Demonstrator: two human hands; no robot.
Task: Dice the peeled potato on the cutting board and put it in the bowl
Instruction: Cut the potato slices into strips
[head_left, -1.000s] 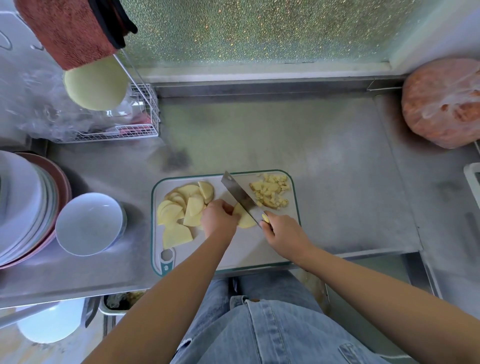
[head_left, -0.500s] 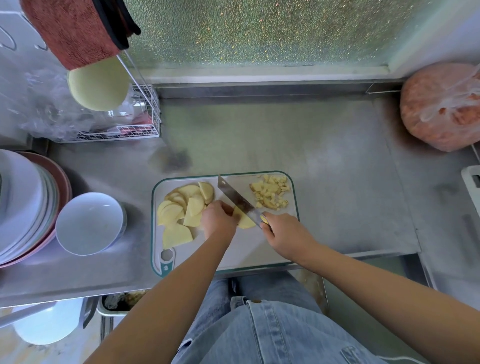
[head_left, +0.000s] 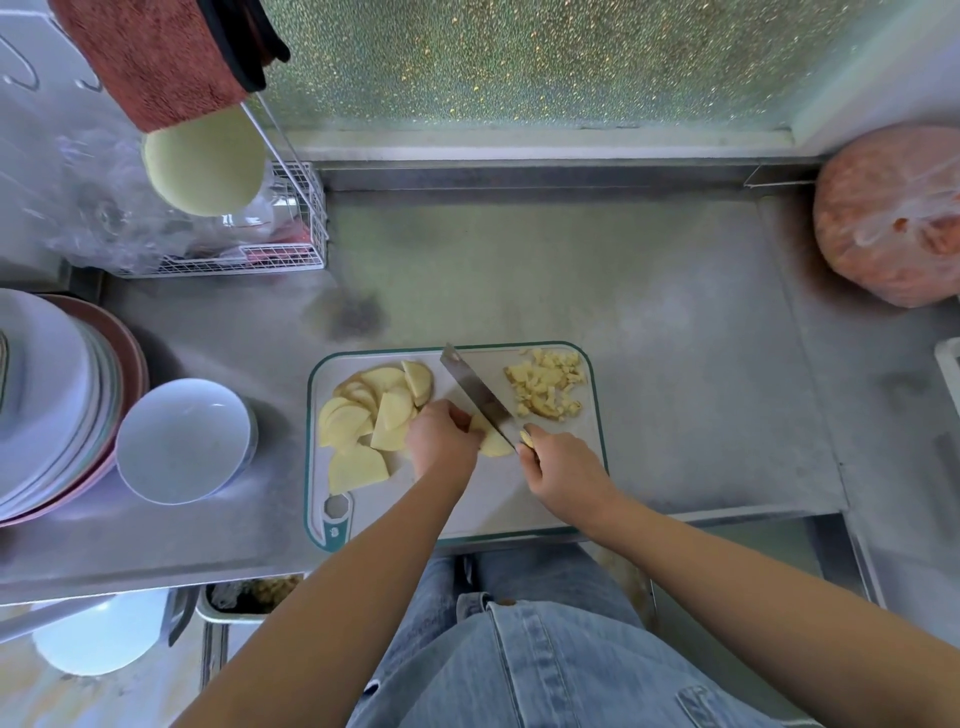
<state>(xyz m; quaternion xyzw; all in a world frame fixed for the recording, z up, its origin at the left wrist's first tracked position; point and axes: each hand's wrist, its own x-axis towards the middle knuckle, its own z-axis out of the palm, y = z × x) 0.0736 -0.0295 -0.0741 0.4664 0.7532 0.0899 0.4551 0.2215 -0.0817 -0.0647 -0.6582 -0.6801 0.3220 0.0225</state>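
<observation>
A white cutting board (head_left: 550, 499) with a green rim lies on the steel counter. Several potato slices (head_left: 371, 415) are heaped on its left half. A pile of diced potato (head_left: 545, 387) sits at its far right corner. My left hand (head_left: 441, 439) holds a small stack of slices (head_left: 491, 441) down with curled fingers. My right hand (head_left: 563, 470) grips the handle of a knife (head_left: 478, 397), whose blade slants across the board and rests on that stack. An empty white bowl (head_left: 184, 439) stands left of the board.
Stacked plates (head_left: 52, 400) sit at the far left beside the bowl. A wire rack (head_left: 280, 228) with plastic bags stands at the back left. An orange bag (head_left: 893, 218) lies at the back right. The counter's front edge runs just below the board.
The knife blade has shifted slightly left along the held stack between cuts. Both hands stay in nearly the same place on the board.
</observation>
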